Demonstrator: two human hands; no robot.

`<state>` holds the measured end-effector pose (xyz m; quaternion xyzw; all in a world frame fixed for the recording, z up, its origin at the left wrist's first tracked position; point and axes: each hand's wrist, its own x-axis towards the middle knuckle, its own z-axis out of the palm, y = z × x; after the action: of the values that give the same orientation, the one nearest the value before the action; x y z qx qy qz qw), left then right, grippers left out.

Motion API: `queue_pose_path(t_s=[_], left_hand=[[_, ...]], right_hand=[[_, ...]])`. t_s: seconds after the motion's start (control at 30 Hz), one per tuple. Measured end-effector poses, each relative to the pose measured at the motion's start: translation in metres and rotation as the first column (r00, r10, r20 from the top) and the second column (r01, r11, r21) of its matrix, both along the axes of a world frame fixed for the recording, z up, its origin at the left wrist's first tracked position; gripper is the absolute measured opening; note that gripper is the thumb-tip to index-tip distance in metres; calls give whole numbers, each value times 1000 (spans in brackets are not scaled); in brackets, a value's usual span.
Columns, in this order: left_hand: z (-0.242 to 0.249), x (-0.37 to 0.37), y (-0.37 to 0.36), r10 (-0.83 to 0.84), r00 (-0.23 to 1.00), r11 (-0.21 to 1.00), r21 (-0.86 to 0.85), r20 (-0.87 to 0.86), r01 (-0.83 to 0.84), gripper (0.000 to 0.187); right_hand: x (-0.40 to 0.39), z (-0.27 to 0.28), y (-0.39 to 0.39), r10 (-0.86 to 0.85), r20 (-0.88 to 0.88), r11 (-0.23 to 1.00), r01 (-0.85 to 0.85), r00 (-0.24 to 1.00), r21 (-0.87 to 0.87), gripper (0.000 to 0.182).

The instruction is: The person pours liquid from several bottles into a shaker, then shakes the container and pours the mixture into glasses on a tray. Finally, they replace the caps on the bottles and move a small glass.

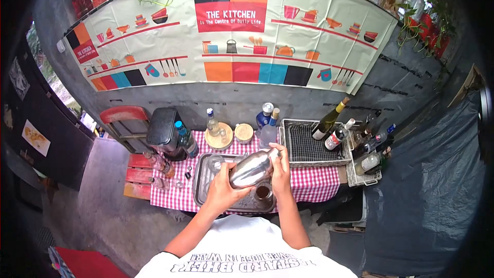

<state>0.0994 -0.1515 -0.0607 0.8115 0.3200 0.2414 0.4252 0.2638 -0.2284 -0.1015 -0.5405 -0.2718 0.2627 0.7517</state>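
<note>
Gripping shaker (252, 169) over tray (249, 205), by wide end with left hand (222, 191), by narrow end with right hand (281, 171).

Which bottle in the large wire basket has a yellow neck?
The dark green bottle; the red-labelled bottle to its right has a white cap instead.

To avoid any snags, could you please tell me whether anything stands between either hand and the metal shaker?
Nothing visible does: the left hand and the right hand both hold the metal shaker directly. The small cup shows near the right hand, but not between it and the shaker.
</note>
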Motion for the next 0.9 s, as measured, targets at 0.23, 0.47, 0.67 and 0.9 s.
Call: queue_pose_path(t_s=[0.23, 0.47, 0.67, 0.9], left_hand=[[-22, -19, 35, -128, 981, 982, -122, 145, 147, 81], [-62, -58, 75, -100, 938, 945, -263, 332, 194, 85], [-61, -89, 99, -143, 936, 944, -241, 322, 227, 83], [-75, -117, 125, -237, 951, 912, -291, 200, 288, 85]], right_hand=[[-48, 86, 20, 227, 675, 965, -68, 702, -254, 36], [-83, 75, 62, 337, 740, 940, -158, 583, -304, 55], [-96, 83, 84, 252, 845, 963, -34, 471, -268, 56], [-105, 76, 107, 462, 834, 886, -118, 301, -448, 43]])
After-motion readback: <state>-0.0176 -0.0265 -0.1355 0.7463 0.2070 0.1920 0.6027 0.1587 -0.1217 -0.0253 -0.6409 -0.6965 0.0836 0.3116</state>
